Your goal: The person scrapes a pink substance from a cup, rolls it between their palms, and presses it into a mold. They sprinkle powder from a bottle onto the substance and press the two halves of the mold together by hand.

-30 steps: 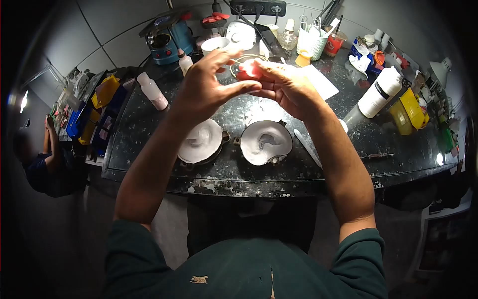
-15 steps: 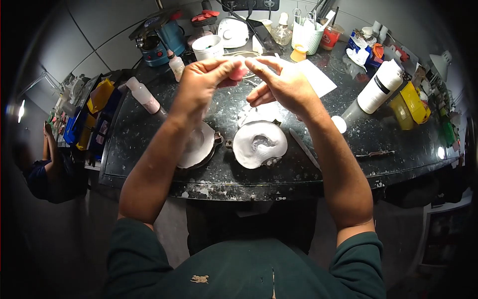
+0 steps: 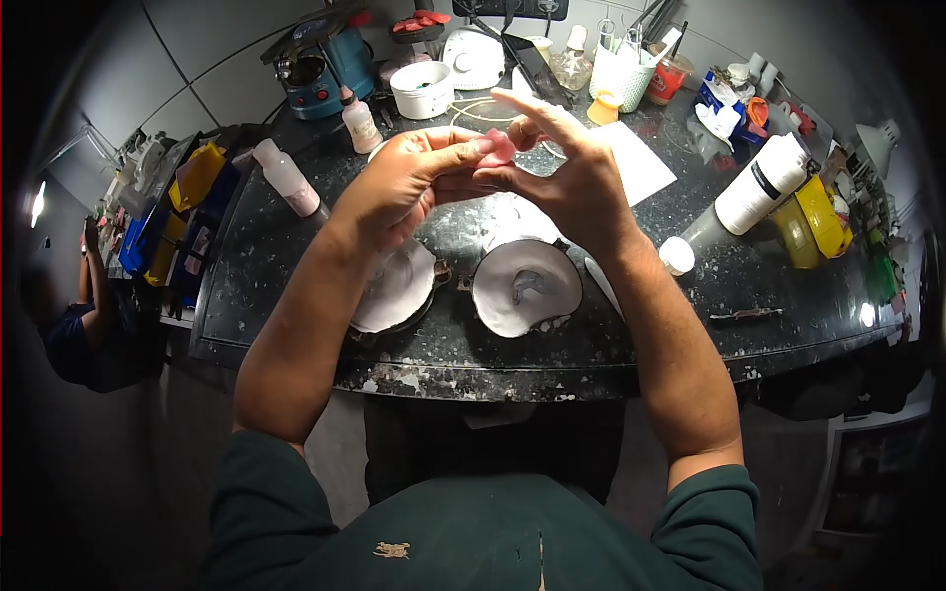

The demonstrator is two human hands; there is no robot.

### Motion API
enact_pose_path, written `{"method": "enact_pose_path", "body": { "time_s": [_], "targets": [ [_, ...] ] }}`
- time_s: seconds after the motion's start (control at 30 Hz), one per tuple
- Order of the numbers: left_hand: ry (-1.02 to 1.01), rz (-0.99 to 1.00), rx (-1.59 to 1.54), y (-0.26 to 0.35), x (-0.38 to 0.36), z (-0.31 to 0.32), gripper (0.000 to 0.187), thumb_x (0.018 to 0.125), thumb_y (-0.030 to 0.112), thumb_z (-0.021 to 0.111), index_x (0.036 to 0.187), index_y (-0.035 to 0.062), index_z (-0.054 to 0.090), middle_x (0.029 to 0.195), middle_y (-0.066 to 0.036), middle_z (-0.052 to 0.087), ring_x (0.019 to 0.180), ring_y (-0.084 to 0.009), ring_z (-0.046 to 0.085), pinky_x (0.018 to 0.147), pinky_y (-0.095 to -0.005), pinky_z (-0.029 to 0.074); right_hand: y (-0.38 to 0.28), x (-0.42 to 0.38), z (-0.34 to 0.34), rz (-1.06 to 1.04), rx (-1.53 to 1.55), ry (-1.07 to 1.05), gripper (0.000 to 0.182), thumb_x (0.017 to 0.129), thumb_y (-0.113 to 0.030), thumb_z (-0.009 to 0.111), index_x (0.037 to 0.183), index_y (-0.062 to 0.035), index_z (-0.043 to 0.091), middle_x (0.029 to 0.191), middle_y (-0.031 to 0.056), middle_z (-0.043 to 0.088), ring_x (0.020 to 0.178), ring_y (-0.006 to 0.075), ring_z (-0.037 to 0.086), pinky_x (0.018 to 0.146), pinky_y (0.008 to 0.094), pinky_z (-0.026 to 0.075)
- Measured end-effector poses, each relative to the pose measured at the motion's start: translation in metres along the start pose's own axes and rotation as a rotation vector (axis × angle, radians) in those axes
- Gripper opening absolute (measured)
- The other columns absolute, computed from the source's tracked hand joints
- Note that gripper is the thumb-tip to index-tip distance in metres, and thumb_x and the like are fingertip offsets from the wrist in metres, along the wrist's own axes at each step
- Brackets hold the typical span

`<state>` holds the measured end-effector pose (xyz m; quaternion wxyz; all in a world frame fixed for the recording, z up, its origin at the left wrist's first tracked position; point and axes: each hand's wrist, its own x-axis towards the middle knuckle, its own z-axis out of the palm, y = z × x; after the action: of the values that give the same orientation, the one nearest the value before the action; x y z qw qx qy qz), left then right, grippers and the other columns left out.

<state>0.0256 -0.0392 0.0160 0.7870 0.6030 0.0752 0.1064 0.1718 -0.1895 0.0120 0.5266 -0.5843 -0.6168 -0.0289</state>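
Note:
A small soft pink lump (image 3: pixel 500 150), dough-like, is pinched in the fingers of my left hand (image 3: pixel 399 177), above the back half of the bench. My right hand (image 3: pixel 581 167) closes on the lump from the other side with thumb and bent fingers, its index finger stretched out. Below the hands lie two plaster-filled flask halves: the right mould (image 3: pixel 505 295) shows a curved grey hollow. Part of the left mould (image 3: pixel 399 295) is hidden by my left wrist.
A pink-tinted bottle (image 3: pixel 286 179) and a dropper bottle (image 3: pixel 361 123) stand at left, a white tub (image 3: pixel 424 92) behind. On the right are a white sheet (image 3: pixel 636 163), a tilted large bottle (image 3: pixel 759 185) and a white cap (image 3: pixel 677 255). Another person (image 3: pixel 94 305) sits far left.
My right hand has closed in on the pink lump, and its thumb now meets it from below. Both hands have dropped slightly; the view has shifted a little.

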Motion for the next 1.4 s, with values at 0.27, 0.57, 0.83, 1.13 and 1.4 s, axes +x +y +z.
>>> {"method": "enact_pose_path", "body": {
  "time_s": [0.27,0.57,0.83,1.13,1.4],
  "targets": [
    [-0.039,0.125,0.401,0.006,-0.007,0.022,0.035,0.097,0.02,0.068,0.122,-0.0055,0.065,0.106,-0.013,0.073,0.099,-0.0182,0.071,0.097,-0.0337,0.055,0.007,-0.002,-0.005,-0.237,-0.377,0.0,0.038,0.073,-0.02,0.083,0.109,-0.0105,0.073,0.094,0.0089,0.063,0.093,0.0286,0.063,0.081,0.0403,0.054],
    [-0.068,-0.055,0.071,0.005,-0.004,0.003,0.041,0.101,0.03,0.064,0.117,-0.0072,0.067,0.1,-0.015,0.074,0.09,-0.0203,0.073,0.089,-0.0359,0.059,0.003,0.004,-0.013,0.052,0.004,-0.192,0.069,0.075,-0.038,0.089,0.126,0.0015,0.066,0.114,0.0153,0.073,0.106,0.0228,0.069,0.093,0.0358,0.056],
    [-0.011,0.06,0.126,0.004,-0.005,0.006,0.039,0.103,0.03,0.059,0.12,-0.0046,0.063,0.103,-0.017,0.074,0.097,-0.0258,0.074,0.093,-0.0376,0.059,-0.002,0.008,-0.015,0.361,0.497,-0.151,0.039,0.088,-0.023,0.08,0.116,0.0031,0.072,0.102,0.0104,0.076,0.093,0.0132,0.07,0.089,0.0268,0.054],
    [0.075,0.191,0.137,0.003,-0.004,0.008,0.032,0.1,0.024,0.064,0.12,-0.0005,0.068,0.107,-0.013,0.075,0.097,-0.0205,0.073,0.095,-0.0365,0.056,0.012,0.005,-0.014,0.525,0.924,0.031,0.047,0.091,-0.01,0.075,0.129,0.0086,0.056,0.106,0.0183,0.073,0.096,0.0207,0.073,0.088,0.0296,0.06],
    [0.191,0.145,-0.032,-0.004,-0.004,0.003,0.027,0.1,0.021,0.063,0.116,-0.0005,0.071,0.109,-0.01,0.074,0.097,-0.0174,0.072,0.094,-0.035,0.057,-0.005,-0.001,0.016,0.241,0.371,0.25,0.025,0.089,-0.018,0.079,0.102,0.0023,0.071,0.093,0.0107,0.076,0.085,0.0145,0.073,0.078,0.027,0.058]
  ]
}}
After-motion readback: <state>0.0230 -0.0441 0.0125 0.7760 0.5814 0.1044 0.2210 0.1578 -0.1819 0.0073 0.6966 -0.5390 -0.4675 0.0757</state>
